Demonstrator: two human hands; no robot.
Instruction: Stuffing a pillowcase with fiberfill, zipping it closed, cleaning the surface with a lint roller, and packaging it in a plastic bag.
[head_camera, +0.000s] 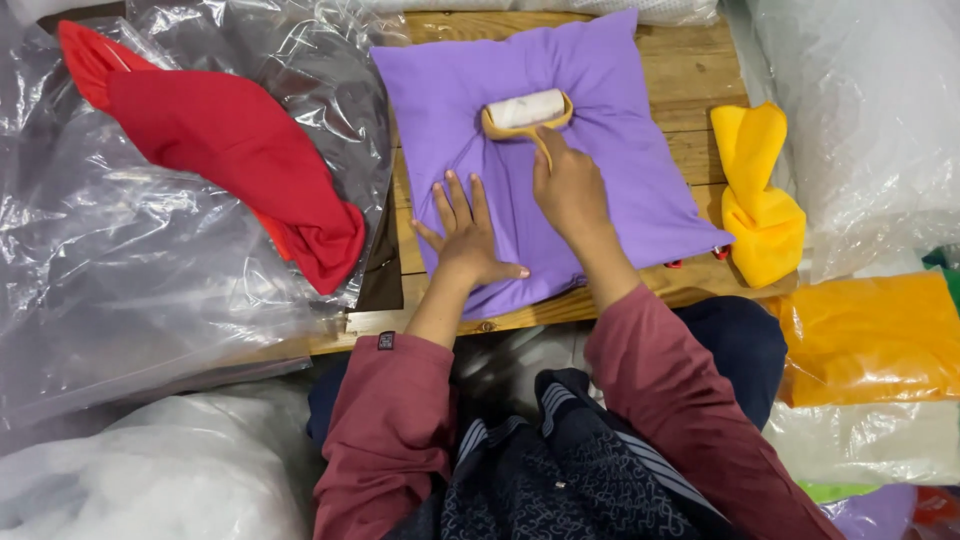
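- Lint-rolling underway: the right hand (570, 190) is closed around the handle of the yellow-framed white lint roller (527, 110) on the purple fabric cushion (620, 150), mid wooden counter (700, 70).
- The left hand (465, 235), fingers spread, pins the cushion; next stroke likely needs steady pressure.

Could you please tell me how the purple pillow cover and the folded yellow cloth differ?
The purple pillow cover lies spread flat and far larger; the folded yellow cloth is bunched small. Both hands and a lint roller rest on the purple cover; the yellow cloth lies untouched. Both rest on the wooden board.
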